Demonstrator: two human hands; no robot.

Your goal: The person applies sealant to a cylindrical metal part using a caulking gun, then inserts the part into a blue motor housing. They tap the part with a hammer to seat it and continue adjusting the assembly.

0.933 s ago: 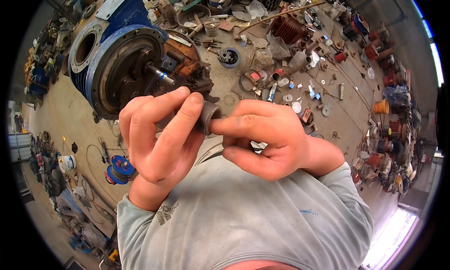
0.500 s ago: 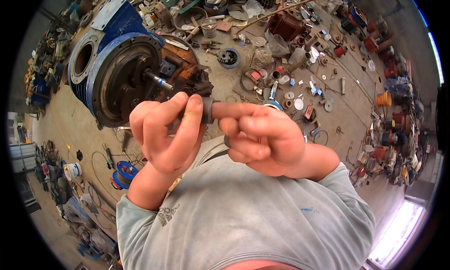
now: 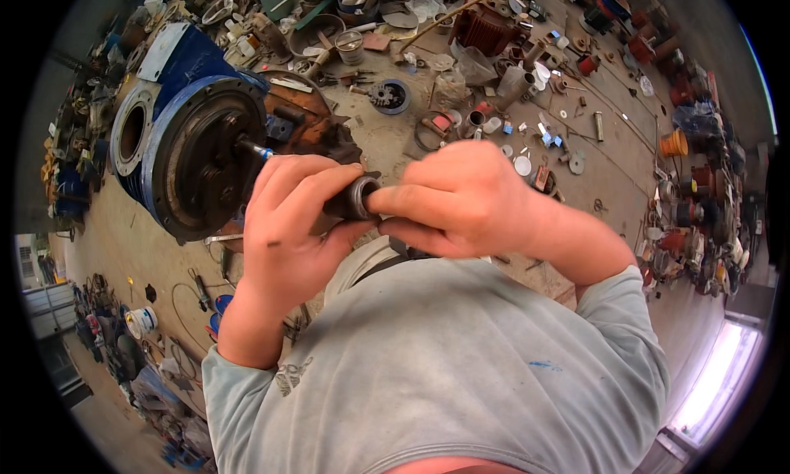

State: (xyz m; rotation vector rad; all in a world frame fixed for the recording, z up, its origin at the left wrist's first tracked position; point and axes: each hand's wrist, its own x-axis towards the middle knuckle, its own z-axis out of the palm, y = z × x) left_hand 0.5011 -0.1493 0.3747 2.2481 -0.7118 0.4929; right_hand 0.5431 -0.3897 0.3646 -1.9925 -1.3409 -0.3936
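Note:
In my left hand point(image 3: 300, 206) is a short, dark metal sleeve point(image 3: 356, 196). The fingers wrap over its top and the thumb presses from below; its open end faces right. My right hand point(image 3: 461, 202) is closed, its index fingertip at the mouth of the bore and its thumb close under the rim. How deep the fingertip sits is hidden. Behind my left hand stands a big blue machine housing point(image 3: 177, 67) with a round, dark, greasy face point(image 3: 206, 157). A shaft point(image 3: 253, 148) with a blue band sticks out of that face, partly covered by my left hand.
Beyond my hands, a round blue-rimmed tray point(image 3: 398, 104) holds a dark gear-like part. An orange-brown casting point(image 3: 317, 116) lies beside the housing. Loose parts, tubes and a red-brown motor point(image 3: 485, 31) litter the floor. A white bucket point(image 3: 141, 321) and blue cable reel point(image 3: 220, 305) are at left.
The sleeve has turned, so its open end now shows more toward me. My left hand has rolled over it, and my right hand has turned back-up, fingers closer together.

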